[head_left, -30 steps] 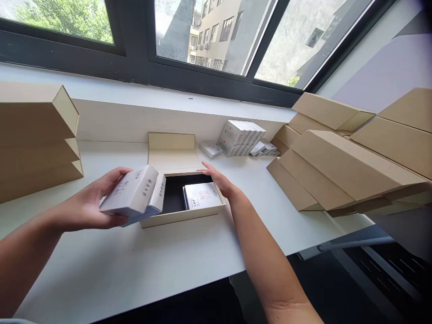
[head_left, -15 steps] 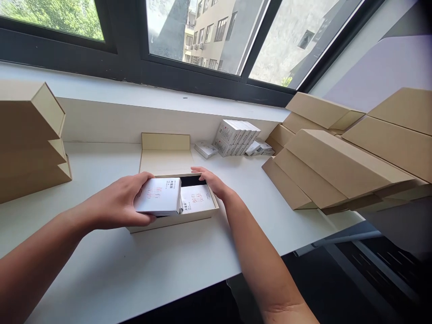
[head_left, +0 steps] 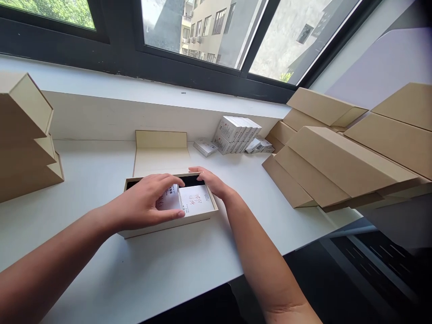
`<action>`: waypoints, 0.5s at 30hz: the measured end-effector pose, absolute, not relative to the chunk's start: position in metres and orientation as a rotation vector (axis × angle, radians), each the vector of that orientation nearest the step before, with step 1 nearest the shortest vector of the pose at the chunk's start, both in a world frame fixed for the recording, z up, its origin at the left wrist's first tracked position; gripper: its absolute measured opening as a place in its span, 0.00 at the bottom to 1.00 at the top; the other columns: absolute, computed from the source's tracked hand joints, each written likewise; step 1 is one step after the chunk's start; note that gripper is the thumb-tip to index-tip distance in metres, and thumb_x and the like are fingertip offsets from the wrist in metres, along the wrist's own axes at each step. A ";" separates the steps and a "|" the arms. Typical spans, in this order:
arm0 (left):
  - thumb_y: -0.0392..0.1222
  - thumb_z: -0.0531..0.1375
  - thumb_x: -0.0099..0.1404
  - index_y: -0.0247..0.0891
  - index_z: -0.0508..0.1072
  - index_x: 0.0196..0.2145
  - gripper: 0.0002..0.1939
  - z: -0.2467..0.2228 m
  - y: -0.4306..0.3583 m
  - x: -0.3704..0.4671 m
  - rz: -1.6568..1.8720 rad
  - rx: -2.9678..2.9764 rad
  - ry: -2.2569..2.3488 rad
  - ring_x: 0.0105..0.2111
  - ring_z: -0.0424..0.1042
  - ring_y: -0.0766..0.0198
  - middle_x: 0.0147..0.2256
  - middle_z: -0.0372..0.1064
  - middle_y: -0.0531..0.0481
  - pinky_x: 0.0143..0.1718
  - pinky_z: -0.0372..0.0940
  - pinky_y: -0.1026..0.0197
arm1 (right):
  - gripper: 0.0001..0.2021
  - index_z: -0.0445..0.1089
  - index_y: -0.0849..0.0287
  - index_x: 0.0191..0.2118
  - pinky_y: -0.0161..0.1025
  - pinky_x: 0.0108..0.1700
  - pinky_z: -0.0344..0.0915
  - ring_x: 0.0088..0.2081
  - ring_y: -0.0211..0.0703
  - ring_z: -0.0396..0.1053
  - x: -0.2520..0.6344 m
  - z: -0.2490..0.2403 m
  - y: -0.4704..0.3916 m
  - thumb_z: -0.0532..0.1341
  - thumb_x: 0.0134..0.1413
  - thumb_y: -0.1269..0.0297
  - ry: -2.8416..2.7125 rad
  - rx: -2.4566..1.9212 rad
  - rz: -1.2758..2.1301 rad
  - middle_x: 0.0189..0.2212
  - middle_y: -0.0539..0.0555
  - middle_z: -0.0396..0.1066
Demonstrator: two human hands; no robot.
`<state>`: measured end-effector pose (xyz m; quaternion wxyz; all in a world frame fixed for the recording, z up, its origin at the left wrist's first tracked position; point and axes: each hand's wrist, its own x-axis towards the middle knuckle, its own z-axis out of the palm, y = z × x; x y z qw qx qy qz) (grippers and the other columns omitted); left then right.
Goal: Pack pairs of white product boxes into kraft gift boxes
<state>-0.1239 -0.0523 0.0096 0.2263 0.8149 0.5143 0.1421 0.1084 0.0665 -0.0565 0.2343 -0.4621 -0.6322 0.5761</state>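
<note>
Below a window, the white tabletop bears an open box, long axis left to right. The left hand, thumb and fingers apart, spans a packet inside, under its palm; the right hand is clamped on the box's far-right corner.

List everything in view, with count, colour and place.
Open box: 1, cream with black interior, mid-table
Inner cartons: 2 visible, white, in box
Carton stack: 1, white, by the wall
Single carton: 1, white, left of stack
Loose cartons: several, white, right of stack
Tan boxes: several, tan, both sides
Table: 1, white, beneath
Window: 1, dark-framed, behind
Dark object: unclear, lower right
Left hand: 1, bare, over inner cartons
Right hand: 1, bare, box's far right corner
</note>
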 end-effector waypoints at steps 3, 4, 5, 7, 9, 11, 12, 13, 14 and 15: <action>0.65 0.60 0.62 0.48 0.76 0.45 0.23 0.011 -0.050 -0.125 0.317 2.287 1.415 0.50 0.68 0.48 0.50 0.72 0.47 0.49 0.63 0.51 | 0.27 0.69 0.53 0.57 0.53 0.64 0.57 0.58 0.54 0.64 0.109 -0.059 0.068 0.54 0.49 0.61 -1.749 -1.256 1.570 0.56 0.54 0.69; 0.64 0.59 0.62 0.49 0.77 0.43 0.21 0.011 -0.049 -0.128 0.278 2.301 1.435 0.49 0.69 0.49 0.48 0.72 0.48 0.50 0.62 0.50 | 0.27 0.69 0.53 0.57 0.53 0.64 0.57 0.58 0.54 0.64 0.109 -0.061 0.069 0.54 0.49 0.60 -1.751 -1.249 1.577 0.57 0.53 0.68; 0.63 0.59 0.63 0.49 0.77 0.41 0.19 0.009 -0.049 -0.130 0.244 2.313 1.452 0.48 0.69 0.50 0.46 0.73 0.49 0.53 0.60 0.49 | 0.27 0.69 0.52 0.57 0.53 0.64 0.57 0.58 0.54 0.64 0.110 -0.062 0.069 0.54 0.49 0.60 -1.753 -1.241 1.585 0.57 0.53 0.68; 0.60 0.56 0.66 0.49 0.78 0.39 0.17 0.004 -0.048 -0.133 0.210 2.330 1.455 0.47 0.70 0.52 0.42 0.74 0.50 0.60 0.51 0.44 | 0.26 0.69 0.51 0.57 0.53 0.64 0.57 0.57 0.54 0.65 0.111 -0.065 0.071 0.55 0.50 0.60 -1.761 -1.230 1.586 0.56 0.53 0.69; 0.58 0.54 0.69 0.48 0.77 0.38 0.17 -0.001 -0.048 -0.132 0.214 2.331 1.431 0.44 0.71 0.54 0.38 0.75 0.52 0.65 0.41 0.42 | 0.26 0.69 0.52 0.56 0.54 0.63 0.57 0.57 0.54 0.65 0.111 -0.067 0.071 0.54 0.50 0.60 -1.772 -1.230 1.572 0.55 0.53 0.69; 0.57 0.54 0.69 0.47 0.76 0.35 0.16 -0.003 -0.049 -0.130 0.224 2.321 1.412 0.42 0.72 0.56 0.35 0.74 0.53 0.66 0.35 0.41 | 0.26 0.70 0.52 0.56 0.54 0.63 0.58 0.56 0.54 0.65 0.111 -0.068 0.071 0.54 0.49 0.61 -1.776 -1.233 1.553 0.54 0.53 0.70; 0.57 0.54 0.69 0.46 0.76 0.35 0.17 -0.003 -0.049 -0.129 0.228 2.313 1.406 0.41 0.72 0.57 0.35 0.74 0.53 0.66 0.35 0.42 | 0.26 0.70 0.52 0.55 0.53 0.62 0.59 0.56 0.54 0.65 0.111 -0.068 0.071 0.54 0.48 0.61 -1.772 -1.231 1.553 0.53 0.53 0.70; 0.57 0.53 0.70 0.46 0.76 0.34 0.17 -0.002 -0.050 -0.128 0.228 2.306 1.397 0.40 0.72 0.58 0.34 0.74 0.53 0.66 0.36 0.43 | 0.26 0.70 0.52 0.55 0.53 0.61 0.60 0.55 0.54 0.66 0.111 -0.068 0.071 0.55 0.47 0.61 -1.764 -1.226 1.563 0.52 0.53 0.71; 0.57 0.52 0.71 0.46 0.76 0.35 0.18 -0.001 -0.050 -0.127 0.227 2.303 1.385 0.39 0.72 0.59 0.35 0.74 0.53 0.65 0.38 0.45 | 0.27 0.70 0.52 0.54 0.52 0.59 0.61 0.54 0.54 0.66 0.110 -0.067 0.070 0.55 0.46 0.62 -1.752 -1.221 1.581 0.51 0.52 0.71; 0.57 0.52 0.71 0.47 0.76 0.35 0.18 0.000 -0.050 -0.128 0.228 2.305 1.375 0.38 0.72 0.60 0.35 0.74 0.53 0.64 0.40 0.46 | 0.27 0.70 0.52 0.54 0.51 0.57 0.63 0.53 0.54 0.67 0.110 -0.065 0.070 0.55 0.44 0.63 -1.736 -1.219 1.604 0.50 0.52 0.72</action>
